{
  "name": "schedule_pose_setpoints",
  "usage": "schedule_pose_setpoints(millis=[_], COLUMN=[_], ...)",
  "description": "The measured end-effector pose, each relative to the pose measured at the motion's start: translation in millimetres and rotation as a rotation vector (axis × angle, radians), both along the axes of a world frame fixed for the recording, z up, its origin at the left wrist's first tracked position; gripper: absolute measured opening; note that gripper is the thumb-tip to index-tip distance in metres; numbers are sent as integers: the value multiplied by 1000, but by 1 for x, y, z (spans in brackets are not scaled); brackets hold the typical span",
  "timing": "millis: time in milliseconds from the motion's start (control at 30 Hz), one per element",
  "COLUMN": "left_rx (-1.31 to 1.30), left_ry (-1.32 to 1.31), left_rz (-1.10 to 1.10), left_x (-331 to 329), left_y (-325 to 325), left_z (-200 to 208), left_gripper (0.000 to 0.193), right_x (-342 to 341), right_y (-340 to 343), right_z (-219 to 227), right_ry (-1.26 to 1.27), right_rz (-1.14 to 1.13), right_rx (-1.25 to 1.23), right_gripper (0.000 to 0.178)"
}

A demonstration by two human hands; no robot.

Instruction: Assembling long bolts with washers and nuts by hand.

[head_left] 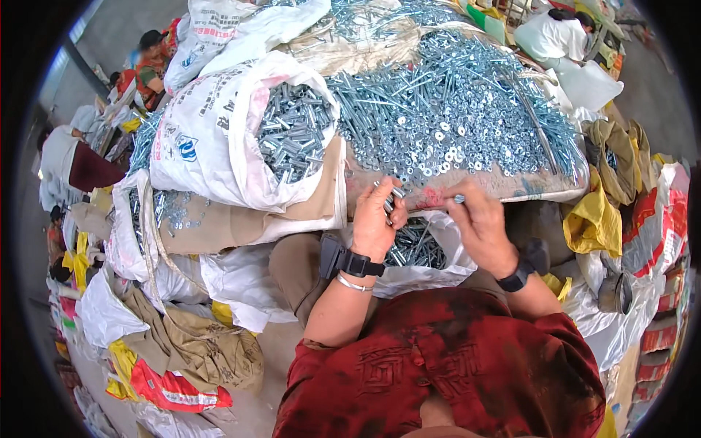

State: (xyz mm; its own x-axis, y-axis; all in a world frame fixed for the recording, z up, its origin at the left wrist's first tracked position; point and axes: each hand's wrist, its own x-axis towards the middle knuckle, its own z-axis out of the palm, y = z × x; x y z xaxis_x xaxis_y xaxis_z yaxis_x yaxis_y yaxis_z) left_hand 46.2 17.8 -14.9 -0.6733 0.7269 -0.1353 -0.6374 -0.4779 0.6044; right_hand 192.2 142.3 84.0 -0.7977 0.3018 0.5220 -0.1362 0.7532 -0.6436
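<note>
My left hand is closed around a few short metal sleeves, which stick out between thumb and fingers. To its right, my right hand pinches a small bluish metal piece; most of it is hidden by the fingers. The hands are apart, over the front edge of the work surface. Below and between them, an open white sack holds long metal bolts. Ahead lie a heap of loose washers and many long bolts. At the left, a tipped white sack shows metal sleeves in its mouth.
Brown cardboard lies under the tipped sack. Yellow bags and a metal cup are at the right. Khaki cloth and bags cover the floor at left. Other people work at the far left, and a person in white at the far right.
</note>
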Motion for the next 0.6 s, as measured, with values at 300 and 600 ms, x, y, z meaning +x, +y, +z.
schedule_pose_setpoints(millis=[300,600], left_rx=[183,222], left_ry=[-3,-6], left_rz=[8,-28], left_x=[-19,-8], left_y=[-7,-11], left_z=[16,11], left_gripper=[25,22], right_x=[14,-2], right_y=[9,-2], right_z=[29,-6], right_ry=[129,367], right_rz=[-98,128], right_rx=[-142,-613], right_gripper=[13,20])
